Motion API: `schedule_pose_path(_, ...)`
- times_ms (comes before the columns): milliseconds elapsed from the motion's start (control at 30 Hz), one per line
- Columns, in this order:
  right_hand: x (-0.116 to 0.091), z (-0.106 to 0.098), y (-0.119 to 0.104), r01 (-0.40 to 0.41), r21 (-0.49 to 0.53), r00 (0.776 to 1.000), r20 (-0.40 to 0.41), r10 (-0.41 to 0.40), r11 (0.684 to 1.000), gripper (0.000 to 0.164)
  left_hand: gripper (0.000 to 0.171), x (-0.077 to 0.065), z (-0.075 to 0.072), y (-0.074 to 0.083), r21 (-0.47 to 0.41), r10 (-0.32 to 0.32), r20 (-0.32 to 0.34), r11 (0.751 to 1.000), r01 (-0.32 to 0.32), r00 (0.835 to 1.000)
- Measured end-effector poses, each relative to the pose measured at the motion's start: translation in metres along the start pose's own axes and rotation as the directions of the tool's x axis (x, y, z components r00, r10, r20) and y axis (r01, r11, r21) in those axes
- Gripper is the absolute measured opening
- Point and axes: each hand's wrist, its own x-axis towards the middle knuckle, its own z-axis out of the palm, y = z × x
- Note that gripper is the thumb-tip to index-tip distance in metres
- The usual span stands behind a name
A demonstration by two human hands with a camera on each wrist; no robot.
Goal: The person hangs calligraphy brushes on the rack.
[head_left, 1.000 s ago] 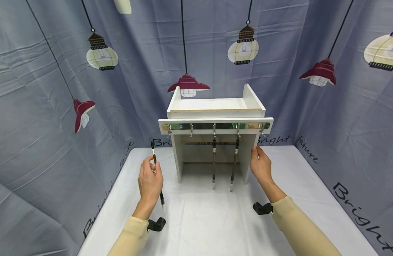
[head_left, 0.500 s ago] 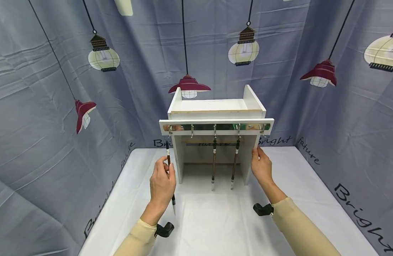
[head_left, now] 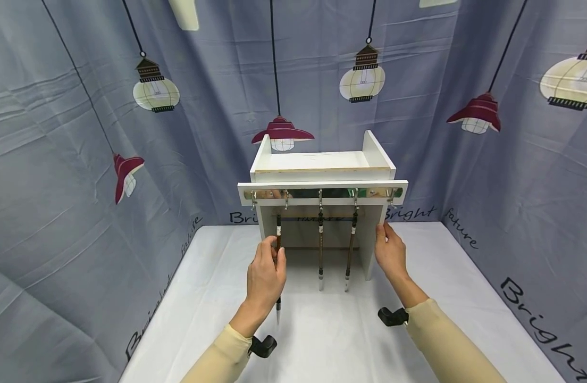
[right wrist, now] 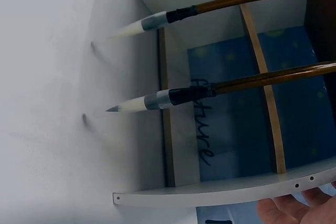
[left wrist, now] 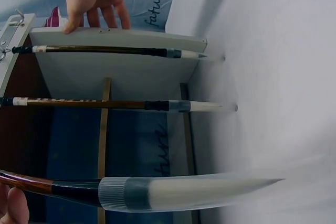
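My left hand [head_left: 266, 276] pinches a calligraphy brush [head_left: 278, 231] by its brown handle, upright with the tip down. The brush's top is just below the second hook [head_left: 286, 200] from the left; whether its loop touches the hook is too small to tell. Its white bristles [left wrist: 205, 192] sit under a clear sleeve in the left wrist view. Two similar brushes, a middle brush [head_left: 320, 244] and a right brush [head_left: 352, 244], hang from the third and fourth hooks. My right hand [head_left: 390, 251] holds the right side panel [head_left: 372, 242] of the white wooden rack.
A metal strip with several hooks runs along the rack's front bar [head_left: 303, 201]. An open shelf [head_left: 317, 160] tops the rack. White cloth covers the table [head_left: 332, 340]; a blue-grey printed curtain [head_left: 217, 96] surrounds it.
My left hand has carried the brush rightward, from outside the rack's left side to below the second hook. My right hand has stayed on the side panel.
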Motion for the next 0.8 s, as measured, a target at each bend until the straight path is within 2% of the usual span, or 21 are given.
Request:
schedule_pose_path(367,0.0,0.002,0.002,0.003,0.004,1.0,-0.007,-0.003,1.0,0.061,0.03,0.0,0.008,0.005,0.004,-0.01,0.04,1.0,0.01,0.999)
schedule_pose_path(800,0.0,0.002,0.002,-0.013,0.014,1.0,-0.007,0.013,1.0,0.063,0.029,0.0,0.015,0.002,-0.01,-0.065,0.075,0.998,0.066,0.995)
